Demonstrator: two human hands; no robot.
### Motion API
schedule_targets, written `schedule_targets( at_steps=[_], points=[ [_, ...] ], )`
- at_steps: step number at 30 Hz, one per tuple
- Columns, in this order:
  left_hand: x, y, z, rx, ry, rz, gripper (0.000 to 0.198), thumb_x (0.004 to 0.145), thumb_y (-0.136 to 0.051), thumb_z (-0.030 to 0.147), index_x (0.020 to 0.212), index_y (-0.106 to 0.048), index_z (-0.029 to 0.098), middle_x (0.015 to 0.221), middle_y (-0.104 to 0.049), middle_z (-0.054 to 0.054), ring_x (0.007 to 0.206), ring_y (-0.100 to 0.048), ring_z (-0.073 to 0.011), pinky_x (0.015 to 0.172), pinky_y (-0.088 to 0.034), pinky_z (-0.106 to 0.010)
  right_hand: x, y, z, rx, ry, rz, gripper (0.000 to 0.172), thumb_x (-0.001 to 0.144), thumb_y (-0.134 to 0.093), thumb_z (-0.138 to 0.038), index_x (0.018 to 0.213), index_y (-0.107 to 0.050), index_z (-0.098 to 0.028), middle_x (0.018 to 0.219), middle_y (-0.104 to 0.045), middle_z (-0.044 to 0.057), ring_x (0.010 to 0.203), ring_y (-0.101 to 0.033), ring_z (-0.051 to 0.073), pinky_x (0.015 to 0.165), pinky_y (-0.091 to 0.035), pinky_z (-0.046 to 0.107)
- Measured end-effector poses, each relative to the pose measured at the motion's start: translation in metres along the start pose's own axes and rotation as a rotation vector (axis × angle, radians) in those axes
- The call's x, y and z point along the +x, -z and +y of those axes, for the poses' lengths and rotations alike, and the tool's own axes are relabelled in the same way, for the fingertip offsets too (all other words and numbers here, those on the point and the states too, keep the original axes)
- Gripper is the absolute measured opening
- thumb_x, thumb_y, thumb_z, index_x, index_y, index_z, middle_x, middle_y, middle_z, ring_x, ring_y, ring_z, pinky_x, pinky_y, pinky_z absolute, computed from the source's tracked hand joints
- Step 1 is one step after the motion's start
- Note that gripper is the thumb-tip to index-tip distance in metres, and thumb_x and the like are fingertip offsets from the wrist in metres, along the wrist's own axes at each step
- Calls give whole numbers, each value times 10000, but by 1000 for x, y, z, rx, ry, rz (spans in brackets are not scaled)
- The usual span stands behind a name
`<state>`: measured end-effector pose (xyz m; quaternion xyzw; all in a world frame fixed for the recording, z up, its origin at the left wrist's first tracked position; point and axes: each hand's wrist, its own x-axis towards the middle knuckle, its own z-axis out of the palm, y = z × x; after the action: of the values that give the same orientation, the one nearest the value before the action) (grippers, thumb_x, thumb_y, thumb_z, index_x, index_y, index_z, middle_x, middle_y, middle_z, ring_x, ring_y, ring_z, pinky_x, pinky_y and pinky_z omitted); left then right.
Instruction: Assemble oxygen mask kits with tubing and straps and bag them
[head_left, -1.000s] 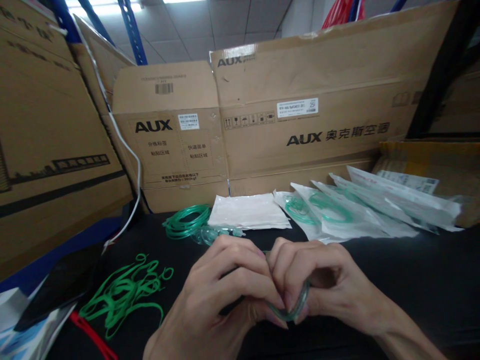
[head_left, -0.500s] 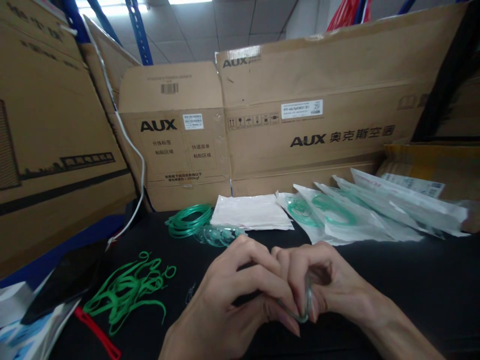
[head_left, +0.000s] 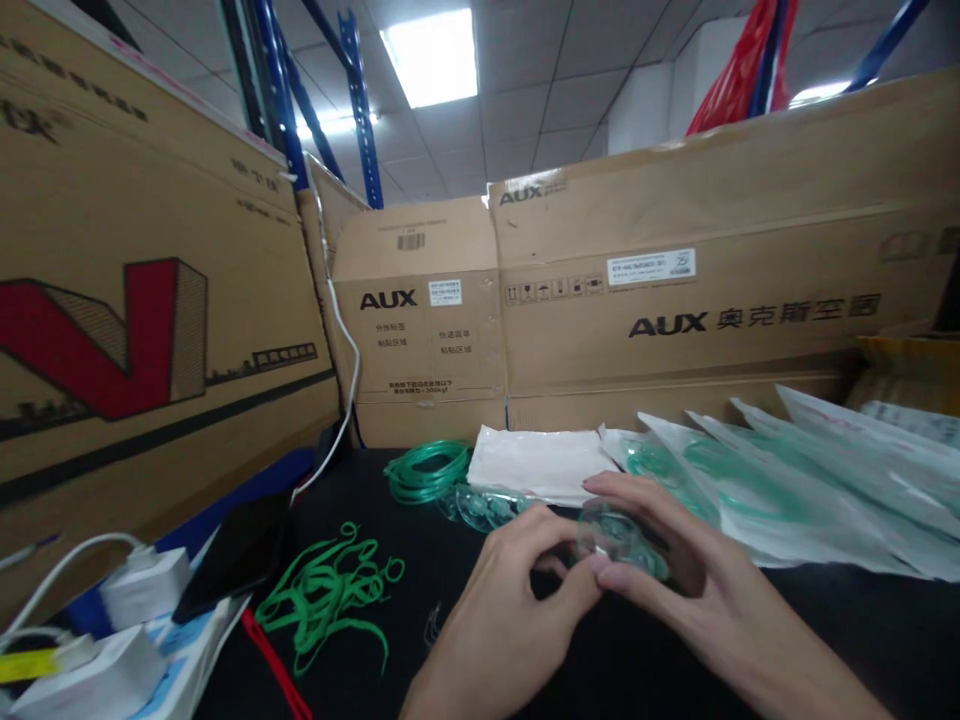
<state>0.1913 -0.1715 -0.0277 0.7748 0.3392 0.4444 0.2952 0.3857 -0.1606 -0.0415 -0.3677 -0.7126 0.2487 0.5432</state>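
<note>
Both hands hold a clear, green-tinted plastic mask (head_left: 616, 535) above the black tabletop. My left hand (head_left: 510, 610) pinches its near left edge between thumb and fingers. My right hand (head_left: 694, 570) curves over the right side, thumb in front and fingers behind. Part of the mask is hidden by the fingers. Behind the hands lie a coil of green tubing (head_left: 427, 472) and another clear plastic piece (head_left: 487, 508). A tangle of green elastic straps (head_left: 334, 600) is spread out to the left of my left hand.
White paper packs (head_left: 544, 465) lie at the back. Clear pouches with green tubing (head_left: 720, 480) lean in a row at right. Cardboard boxes (head_left: 420, 350) wall off the back and left. At left are a dark phone (head_left: 238, 553), white plugs (head_left: 146, 590) and a red strap (head_left: 276, 665).
The mask has turned and now shows more of its clear body. My right hand has opened wider around it, its fingers lifted. The head view has shifted left and up.
</note>
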Motion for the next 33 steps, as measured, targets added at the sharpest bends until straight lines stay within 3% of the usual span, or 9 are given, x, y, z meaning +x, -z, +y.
schedule_targets(
  at_steps=[3, 7, 12, 15, 18, 20, 22, 27, 33],
  points=[
    [0, 2, 1, -37, 6, 45, 144, 972, -651, 265, 992, -774, 193, 922, -661, -31, 893, -636, -176, 786, -503, -264, 0, -2, 6, -196, 163, 33, 420, 804, -831, -431, 1197, -750, -309, 1321, -707, 83, 1280, -632, 331, 1078, -537, 458],
    [0, 5, 3, 9, -70, 115, 108, 954, -683, 226, 963, -783, 188, 875, -672, -21, 826, -622, -168, 772, -480, -265, -1, -5, 5, -256, 157, -29, 367, 895, -737, -428, 1222, -759, -264, 1246, -770, 95, 1162, -721, 329, 1024, -589, 455],
    [-7, 28, 6, 292, -20, -22, 156, 992, -632, 301, 1002, -779, 249, 1000, -740, -17, 953, -673, -194, 872, -468, -288, 2, -4, 0, -304, 149, -167, 369, 924, -670, -449, 1190, -789, -224, 1151, -801, 108, 1055, -766, 366, 992, -600, 498],
    [-24, 69, 1, 571, 234, 13, 218, 973, -634, 426, 967, -773, 259, 999, -761, -20, 985, -683, -239, 887, -451, -332, 4, 2, 2, -369, 173, -120, 348, 907, -669, -431, 1141, -811, -216, 1129, -804, 113, 1012, -775, 386, 948, -624, 508],
    [-47, 122, -13, 831, 640, 84, 210, 914, -658, 432, 896, -757, 248, 893, -763, -37, 874, -701, -275, 724, -436, -332, 6, 8, 1, -389, 180, -68, 296, 872, -707, -408, 1091, -830, -252, 1104, -812, 83, 985, -781, 388, 873, -662, 465],
    [-60, 151, -25, 890, 841, 96, 218, 834, -707, 459, 881, -749, 251, 904, -770, -44, 866, -707, -284, 686, -422, -321, 6, 13, -3, -385, 177, -44, 259, 854, -737, -377, 1078, -835, -292, 1072, -823, 54, 968, -785, 378, 824, -674, 426],
    [-68, 170, -36, 847, 934, 66, 268, 746, -762, 493, 845, -748, 244, 873, -775, -43, 843, -716, -281, 672, -434, -306, 6, 16, -7, -382, 177, -34, 246, 843, -759, -364, 1068, -838, -307, 1039, -831, 46, 951, -787, 378, 776, -678, 409],
    [-69, 177, -47, 791, 943, -24, 169, 680, -762, 414, 693, -753, 246, 738, -760, -11, 811, -733, -260, 662, -456, -277, 6, 19, -12, -395, 160, -39, 245, 870, -736, -391, 1060, -839, -276, 1059, -823, 83, 931, -790, 386, 764, -678, 439],
    [-65, 182, -39, 850, 884, 5, 151, 700, -703, 384, 718, -796, 266, 781, -789, -1, 840, -731, -273, 683, -449, -289, 5, 18, -5, -393, 139, -50, 282, 893, -690, -427, 1063, -830, -251, 1083, -816, 84, 987, -778, 395, 803, -670, 489]
  ],
)
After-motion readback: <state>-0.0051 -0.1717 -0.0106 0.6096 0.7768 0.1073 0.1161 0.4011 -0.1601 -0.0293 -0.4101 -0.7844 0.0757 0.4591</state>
